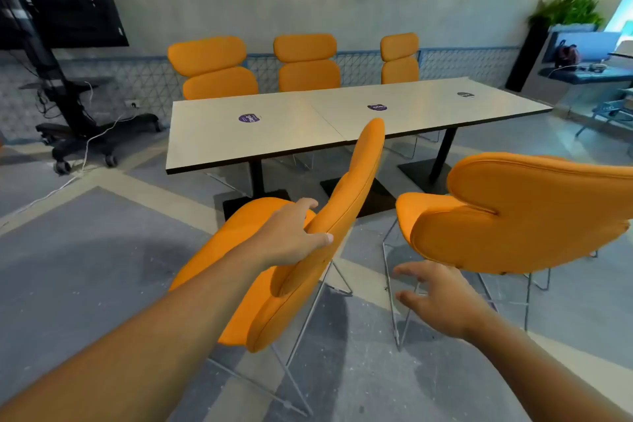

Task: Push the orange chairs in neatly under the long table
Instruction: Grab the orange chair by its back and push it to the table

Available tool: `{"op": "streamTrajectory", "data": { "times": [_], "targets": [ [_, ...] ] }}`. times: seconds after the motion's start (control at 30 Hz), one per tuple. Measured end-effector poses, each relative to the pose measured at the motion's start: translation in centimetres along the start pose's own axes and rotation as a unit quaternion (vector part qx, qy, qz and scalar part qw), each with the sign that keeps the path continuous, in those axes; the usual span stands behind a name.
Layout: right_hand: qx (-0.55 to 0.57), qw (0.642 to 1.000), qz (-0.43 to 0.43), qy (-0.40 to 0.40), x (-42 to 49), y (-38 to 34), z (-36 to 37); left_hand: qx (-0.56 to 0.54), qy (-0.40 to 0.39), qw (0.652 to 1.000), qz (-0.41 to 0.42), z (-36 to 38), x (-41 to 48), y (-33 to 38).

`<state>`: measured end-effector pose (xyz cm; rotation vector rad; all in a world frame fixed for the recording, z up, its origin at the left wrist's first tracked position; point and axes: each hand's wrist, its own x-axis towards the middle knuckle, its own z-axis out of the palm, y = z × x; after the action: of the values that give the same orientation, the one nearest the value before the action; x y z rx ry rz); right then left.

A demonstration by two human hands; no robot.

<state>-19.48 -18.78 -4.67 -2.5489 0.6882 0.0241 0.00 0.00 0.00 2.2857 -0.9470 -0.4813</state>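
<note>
Orange chairs [306, 62] on the far side look tucked under the long table [274, 137]; two near chairs [359, 175] stand out, left hand [291, 236] gripping one, right hand [442, 298] spread.

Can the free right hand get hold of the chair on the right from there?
Probably yes: the right hand hovers open just beneath the backrest of the right chair, with nothing between them. The left hand grips the left chair.

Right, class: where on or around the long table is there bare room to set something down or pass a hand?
Free: the tabletop between its round stickers, and the floor left of the held chair. Crowded: the gap between that chair, gripped by the left hand, and the second chair, where wire legs and the right hand sit.
</note>
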Motion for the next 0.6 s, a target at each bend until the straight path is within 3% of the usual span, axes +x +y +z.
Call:
{"op": "streamTrajectory", "data": {
  "times": [0.27,0.47,0.6],
  "targets": [
    [-0.033,0.999,-0.03,0.0,9.3,0.2,-4.0,0.008,-0.049,0.998,-0.028,1.5,6.1,1.0],
    [-0.071,0.991,-0.113,0.016,15.8,0.1,-4.9,-0.006,-0.093,0.994,-0.065,2.0,8.1,0.8],
    [-0.11,0.974,-0.195,0.034,19.8,0.7,-5.1,0.021,-0.064,0.993,-0.1,3.0,8.7,1.3]
  ]
}}
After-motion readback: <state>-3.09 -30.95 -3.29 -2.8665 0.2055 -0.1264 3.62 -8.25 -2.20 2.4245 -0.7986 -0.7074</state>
